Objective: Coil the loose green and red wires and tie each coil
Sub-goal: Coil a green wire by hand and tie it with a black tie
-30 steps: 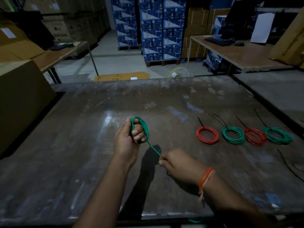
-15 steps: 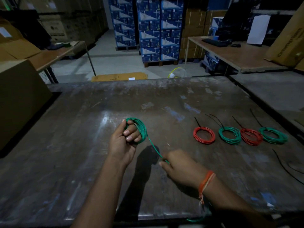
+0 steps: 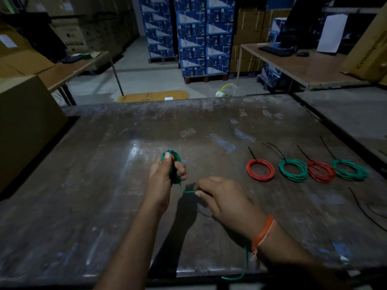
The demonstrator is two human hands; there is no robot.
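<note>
Worn, scratched desk [image 3: 104,185] with dull patchy sheen; smooth plastic-sheathed green wire [image 3: 173,164] and tied coils [image 3: 260,170]; thin black plastic ties [image 3: 252,153]; orange woven thread wristband [image 3: 264,233]; matt cardboard box [image 3: 25,122].

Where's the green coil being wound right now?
In the head view, centre of the table, gripped in the left hand; the right hand beside it pinches its trailing wire.

A warehouse. Blue cartons [image 3: 189,36] stand stacked high on pallets, with brown cardboard boxes [image 3: 69,24] alongside. The worn tabletop [image 3: 125,147] sits on a concrete floor [image 3: 146,80].
</note>
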